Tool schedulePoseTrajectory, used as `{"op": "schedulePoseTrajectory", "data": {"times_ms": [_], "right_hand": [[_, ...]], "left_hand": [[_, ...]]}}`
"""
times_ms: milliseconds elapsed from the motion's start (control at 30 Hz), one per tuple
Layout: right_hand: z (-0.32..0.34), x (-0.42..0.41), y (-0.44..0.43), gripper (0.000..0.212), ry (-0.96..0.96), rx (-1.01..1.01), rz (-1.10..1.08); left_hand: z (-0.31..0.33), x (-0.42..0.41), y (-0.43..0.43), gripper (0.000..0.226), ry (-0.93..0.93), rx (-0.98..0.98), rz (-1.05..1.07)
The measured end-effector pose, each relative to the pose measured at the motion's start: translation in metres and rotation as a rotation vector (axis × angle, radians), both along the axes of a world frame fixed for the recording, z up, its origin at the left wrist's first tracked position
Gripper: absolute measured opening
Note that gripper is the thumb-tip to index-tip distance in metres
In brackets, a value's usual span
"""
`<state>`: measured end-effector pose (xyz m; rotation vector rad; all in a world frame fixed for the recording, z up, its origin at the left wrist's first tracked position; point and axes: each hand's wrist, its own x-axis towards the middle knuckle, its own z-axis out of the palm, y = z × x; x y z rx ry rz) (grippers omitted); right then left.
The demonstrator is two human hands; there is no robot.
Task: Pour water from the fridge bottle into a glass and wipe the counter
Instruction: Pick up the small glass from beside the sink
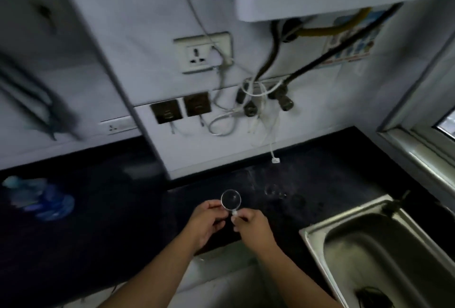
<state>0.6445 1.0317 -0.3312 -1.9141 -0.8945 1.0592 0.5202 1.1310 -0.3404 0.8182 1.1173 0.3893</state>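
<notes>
Head view: round clear glass [231, 199]

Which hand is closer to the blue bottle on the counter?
Left. The left hand grips the glass, well to the right of the bottle; the right hand pinches its handle, even farther right.

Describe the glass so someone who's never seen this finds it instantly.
Find the steel sink in the black counter; just left of it two hands meet. Between them is the glass, a clear handled mug, left hand on its side, right hand pinching its handle. Unlike the blue bottle far left, it is colourless.
</notes>
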Motion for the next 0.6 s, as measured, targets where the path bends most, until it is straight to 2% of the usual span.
{"op": "schedulePoseTrajectory", "data": {"times_ms": [267, 500, 600], "right_hand": [[0.018, -0.139, 0.061, 0.018, -0.046, -0.003, 0.21], [0.022, -0.296, 0.111, 0.018, -0.024, -0.033, 0.345], [0.023, -0.347, 0.128, 0.019, -0.016, -0.039, 0.4]], "left_hand": [[0.009, -0.159, 0.033, 0.033, -0.053, 0.033, 0.176], [0.007, -0.324, 0.064, 0.036, -0.026, 0.03, 0.319], [0.008, -0.378, 0.073, 0.029, 0.001, 0.035, 0.359]]}}
